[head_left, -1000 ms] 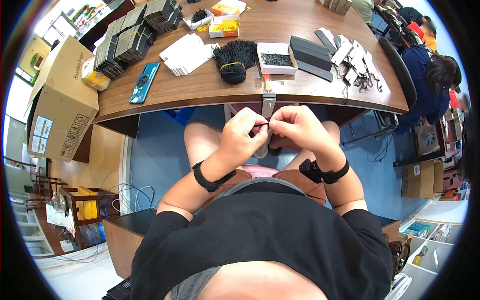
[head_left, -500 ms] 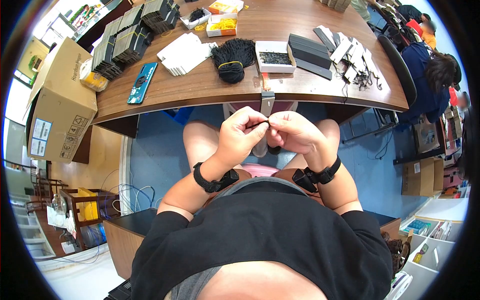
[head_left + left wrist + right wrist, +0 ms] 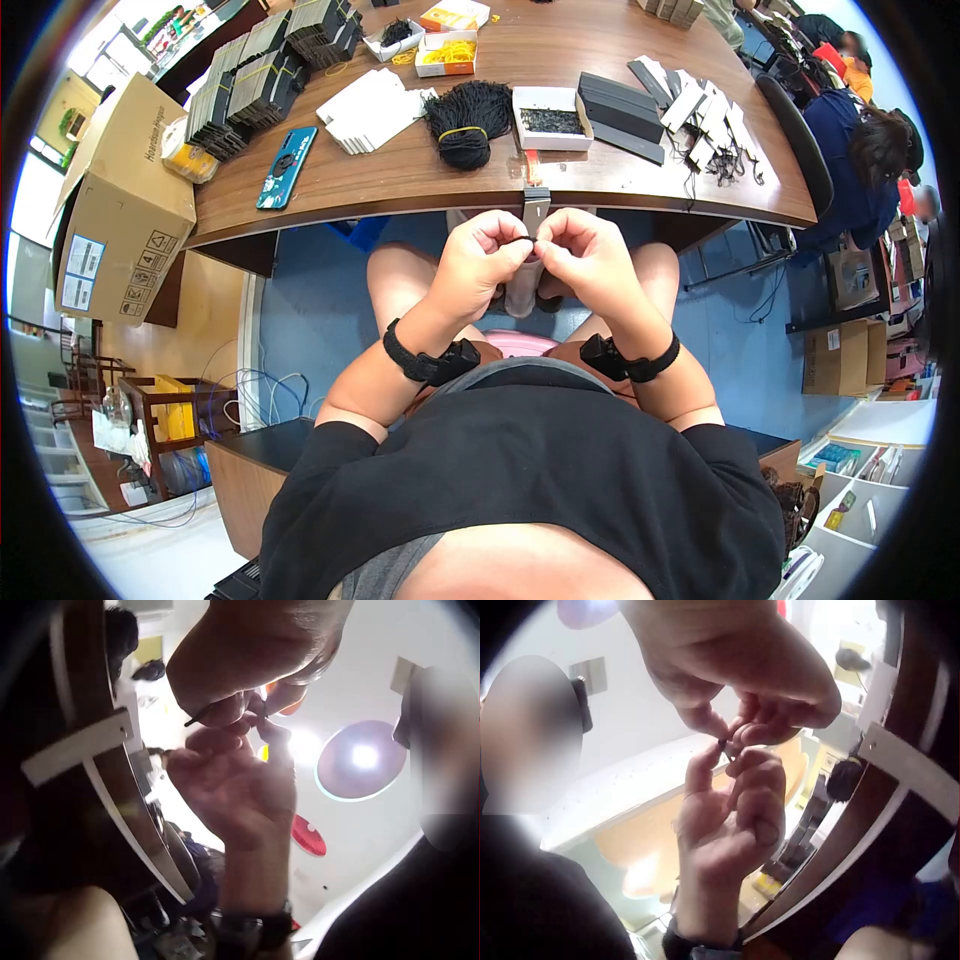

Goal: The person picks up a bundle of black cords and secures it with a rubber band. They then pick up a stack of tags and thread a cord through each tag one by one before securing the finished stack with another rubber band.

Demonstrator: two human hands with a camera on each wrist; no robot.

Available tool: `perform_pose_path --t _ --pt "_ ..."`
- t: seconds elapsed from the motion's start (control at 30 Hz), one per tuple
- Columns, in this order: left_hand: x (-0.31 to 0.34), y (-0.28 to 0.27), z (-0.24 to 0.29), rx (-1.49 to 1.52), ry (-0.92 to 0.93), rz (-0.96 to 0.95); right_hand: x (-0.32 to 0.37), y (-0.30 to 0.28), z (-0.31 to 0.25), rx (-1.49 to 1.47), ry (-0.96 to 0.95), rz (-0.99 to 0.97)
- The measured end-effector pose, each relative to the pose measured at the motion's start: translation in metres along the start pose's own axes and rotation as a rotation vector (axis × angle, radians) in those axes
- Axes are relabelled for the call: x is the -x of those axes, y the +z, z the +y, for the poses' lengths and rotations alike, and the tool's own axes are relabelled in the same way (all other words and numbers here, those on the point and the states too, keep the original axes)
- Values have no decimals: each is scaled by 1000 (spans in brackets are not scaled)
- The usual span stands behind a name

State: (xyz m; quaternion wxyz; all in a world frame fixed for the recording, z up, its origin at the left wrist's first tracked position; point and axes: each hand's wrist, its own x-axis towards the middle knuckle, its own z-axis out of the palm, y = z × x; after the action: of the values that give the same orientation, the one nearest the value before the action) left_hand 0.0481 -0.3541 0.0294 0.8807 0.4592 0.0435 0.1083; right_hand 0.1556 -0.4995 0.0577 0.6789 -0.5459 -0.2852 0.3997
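Both hands meet in front of the table's edge in the head view. The left hand (image 3: 470,268) pinches a short black cord (image 3: 528,240) between thumb and forefinger. Touching it at the fingertips, the right hand (image 3: 588,262) pinches the same cord from the other side. In the left wrist view a dark end of the cord (image 3: 196,718) sticks out beside the fingers. A small dark part of it shows between the fingertips in the right wrist view. Just beyond the hands, a grey strip (image 3: 537,208) hangs over the table edge.
On the table (image 3: 560,50) lie a black cord bundle (image 3: 468,122), a white box of small black pieces (image 3: 552,120), white cards (image 3: 372,108), dark strips (image 3: 620,115), corded tags (image 3: 715,120), a phone (image 3: 287,168) and grey stacks (image 3: 262,85). A carton (image 3: 125,200) stands left.
The hands stay close together with the cord between them. The right hand's fingers have turned inward, and the left hand's have curled more; less of the cord shows than before.
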Motion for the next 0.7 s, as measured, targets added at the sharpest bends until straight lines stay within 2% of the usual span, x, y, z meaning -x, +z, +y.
perform_pose_path --t 0.1,0.13,0.23,0.27,0.37,0.57,0.7 --pt "-2 3 -1 192 -95 -36 -11 -5 17 -199 -51 -64" --pt "-4 -1 -2 240 -114 -40 -10 0 17 -197 -96 -23" --pt "-4 -2 2 237 -122 -26 -5 12 15 58 -326 164" --pt "-3 0 3 213 -118 -17 -3 14 13 252 -405 236" --pt "-3 6 6 177 -128 30 -3 8 11 686 -658 275" --pt "-3 9 4 118 -74 143 2 9 7 751 -723 310" --pt "-1 9 4 42 -41 136 -3 2 8 857 -808 336"
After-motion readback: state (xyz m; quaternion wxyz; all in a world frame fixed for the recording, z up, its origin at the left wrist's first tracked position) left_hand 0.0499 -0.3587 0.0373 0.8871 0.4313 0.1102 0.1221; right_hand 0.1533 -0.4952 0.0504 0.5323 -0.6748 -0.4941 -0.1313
